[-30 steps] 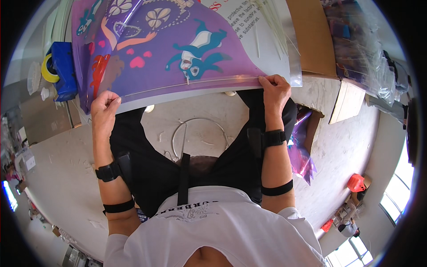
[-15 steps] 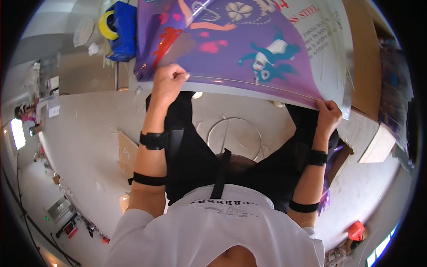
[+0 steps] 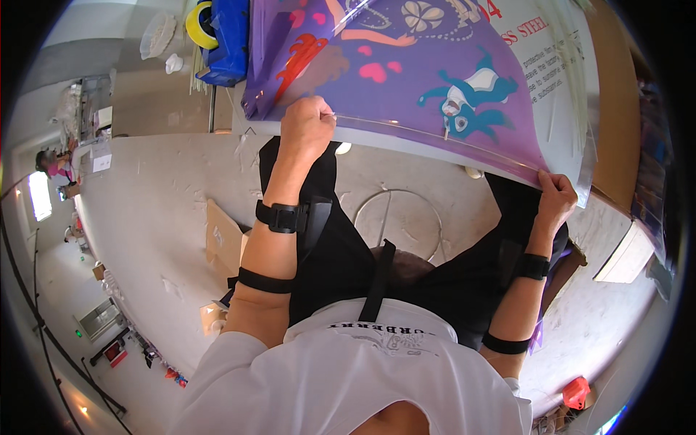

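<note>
- Pale concrete floor spreads below the person, who stands at the near edge of a tabletop in a workshop-like room.
- Left hand is closed in a fist-like grip on the near edge of a purple printed sheet, thumb and fingers pinching its clear plastic sleeve.
- Right hand pinches the same edge at its far right corner, fingers curled over the rim; both grips are narrow and holding the sheet.
- Between the two hands the edge runs in a shallow bow, lying along the front of the tabletop.
- Judging by that bow and its glossy face, the sheet is probably light, thin and flexible, and rather slippery; it would likely crease if bent hard, so two well-spaced pinches along one edge look like the sound way to hold it.
- It shows cartoon figures in blue, red and pink, and lies over a white printed sheet.
- Black wrist straps sit on both forearms.
- Farther out: a blue bin with a yellow tape roll at the upper left, brown cardboard at the right, a wire hoop on the floor, and another person far off at the left.
</note>
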Available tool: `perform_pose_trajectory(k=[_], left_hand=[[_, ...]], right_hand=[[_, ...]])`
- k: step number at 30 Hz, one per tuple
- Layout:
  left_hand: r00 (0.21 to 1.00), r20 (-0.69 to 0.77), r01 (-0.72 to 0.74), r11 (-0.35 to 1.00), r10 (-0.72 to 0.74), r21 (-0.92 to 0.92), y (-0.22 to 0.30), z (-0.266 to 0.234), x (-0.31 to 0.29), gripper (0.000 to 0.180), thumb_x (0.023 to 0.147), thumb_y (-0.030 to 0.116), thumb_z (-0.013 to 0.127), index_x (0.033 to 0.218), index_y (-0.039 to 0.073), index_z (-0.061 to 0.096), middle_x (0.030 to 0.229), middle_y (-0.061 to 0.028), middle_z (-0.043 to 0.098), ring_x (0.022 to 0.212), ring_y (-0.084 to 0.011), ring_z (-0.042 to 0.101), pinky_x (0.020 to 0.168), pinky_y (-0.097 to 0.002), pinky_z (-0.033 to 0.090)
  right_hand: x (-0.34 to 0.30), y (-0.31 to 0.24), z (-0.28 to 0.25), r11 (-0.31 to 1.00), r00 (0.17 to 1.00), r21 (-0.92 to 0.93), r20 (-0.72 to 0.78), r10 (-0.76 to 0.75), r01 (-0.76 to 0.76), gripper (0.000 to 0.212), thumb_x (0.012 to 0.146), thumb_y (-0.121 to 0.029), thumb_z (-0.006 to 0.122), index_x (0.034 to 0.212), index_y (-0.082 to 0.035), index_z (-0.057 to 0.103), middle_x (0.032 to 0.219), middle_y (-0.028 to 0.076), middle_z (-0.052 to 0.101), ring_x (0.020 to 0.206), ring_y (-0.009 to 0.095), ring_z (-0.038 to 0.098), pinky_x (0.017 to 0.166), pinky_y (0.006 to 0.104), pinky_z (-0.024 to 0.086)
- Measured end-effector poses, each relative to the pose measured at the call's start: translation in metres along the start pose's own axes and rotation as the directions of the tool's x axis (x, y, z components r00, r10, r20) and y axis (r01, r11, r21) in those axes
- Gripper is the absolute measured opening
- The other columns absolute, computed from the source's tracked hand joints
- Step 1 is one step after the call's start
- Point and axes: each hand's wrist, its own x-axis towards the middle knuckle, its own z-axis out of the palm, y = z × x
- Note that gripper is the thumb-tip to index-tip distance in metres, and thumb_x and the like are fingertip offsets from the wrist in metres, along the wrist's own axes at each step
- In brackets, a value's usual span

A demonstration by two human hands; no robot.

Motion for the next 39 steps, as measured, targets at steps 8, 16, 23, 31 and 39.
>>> perform_pose_trajectory(k=[8, 16, 23, 31, 39], left_hand=[[0.999, 0.024, 0.025, 0.992, -0.023, -0.120, 0.011, -0.009, 0.002, 0.010, 0.077, 0.007, 0.063, 0.078, -0.003, 0.064, 0.074, -0.0196, 0.064, 0.072, -0.0337, 0.062, 0.068, -0.0396, 0.048], [1.000, -0.006, 0.013, 0.999, -0.013, -0.036, 0.004, -0.001, 0.000, 0.009, 0.076, 0.005, 0.067, 0.079, -0.003, 0.064, 0.067, -0.0121, 0.062, 0.061, -0.0190, 0.057, 0.060, -0.0321, 0.045], [1.000, -0.013, -0.015, 0.999, 0.014, -0.044, 0.009, -0.010, 0.008, 0.010, 0.075, 0.006, 0.068, 0.079, -0.003, 0.065, 0.067, -0.0116, 0.063, 0.061, -0.0173, 0.058, 0.060, -0.0309, 0.046], [1.000, 0.010, 0.018, 1.000, -0.018, -0.021, 0.008, -0.006, 0.006, 0.011, 0.075, 0.008, 0.068, 0.080, -0.002, 0.066, 0.068, -0.0108, 0.064, 0.063, -0.0180, 0.059, 0.061, -0.0312, 0.047], [1.000, 0.004, 0.028, 1.000, -0.028, 0.007, 0.004, 0.002, 0.004, 0.011, 0.075, 0.008, 0.069, 0.079, -0.002, 0.065, 0.067, -0.0099, 0.062, 0.063, -0.0185, 0.058, 0.062, -0.0317, 0.047]], right_hand=[[0.001, 0.000, 0.000, 1.000, 1.000, -0.015, -0.002, -0.016, 0.016, 0.015, 0.071, -0.015, 0.074, 0.070, -0.001, 0.068, 0.057, 0.002, 0.058, 0.056, 0.010, 0.049, 0.058, 0.0273, 0.041], [0.000, 0.001, 0.000, 0.999, 1.000, 0.020, 0.005, -0.025, 0.025, 0.016, 0.072, -0.016, 0.074, 0.070, -0.001, 0.068, 0.058, 0.002, 0.058, 0.056, 0.010, 0.050, 0.059, 0.0269, 0.041], [0.007, 0.013, 0.002, 0.999, 1.000, -0.041, 0.004, -0.010, 0.010, 0.016, 0.072, -0.016, 0.074, 0.071, -0.002, 0.069, 0.058, 0.001, 0.060, 0.057, 0.009, 0.051, 0.059, 0.0259, 0.041], [0.007, 0.012, 0.002, 0.998, 1.000, 0.061, 0.026, 0.002, -0.003, 0.016, 0.073, -0.017, 0.075, 0.075, -0.001, 0.070, 0.060, -0.001, 0.059, 0.058, 0.006, 0.049, 0.059, 0.0235, 0.039], [0.005, 0.010, 0.002, 0.998, 1.000, 0.062, 0.022, -0.008, 0.006, 0.016, 0.073, -0.017, 0.075, 0.074, -0.002, 0.070, 0.060, -0.002, 0.059, 0.059, 0.006, 0.048, 0.059, 0.0228, 0.039]])
